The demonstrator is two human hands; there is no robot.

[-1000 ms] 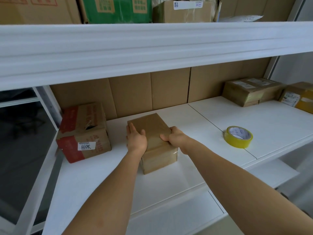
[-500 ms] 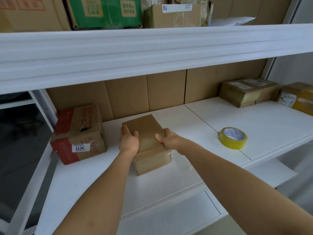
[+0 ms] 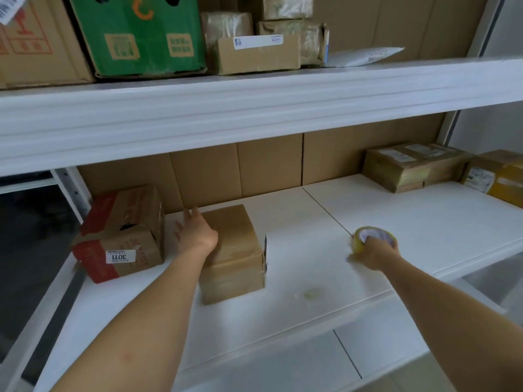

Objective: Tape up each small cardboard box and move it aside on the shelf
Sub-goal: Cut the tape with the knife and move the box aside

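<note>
Head view: box steadied, tape roll being reached for.
Left hand (image 3: 195,233) rests with straight fingers on the left side of the small cardboard box (image 3: 232,253) mid-shelf (image 3: 311,278); with so light a hold the box may slide. Right hand (image 3: 372,251) covers the yellow tape roll (image 3: 376,236), grip blurred, so I cannot tell; it could roll away.

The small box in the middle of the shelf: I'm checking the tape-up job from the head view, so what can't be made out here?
- Small box: any seam tape is lost in blur, and the left hand covers its left edge.
- Yellow tape roll: the right hand hides its near side, and whether the fingers grip it is blurred.
- Red-taped box: only its "3011" label reads; the rest is too small.
</note>
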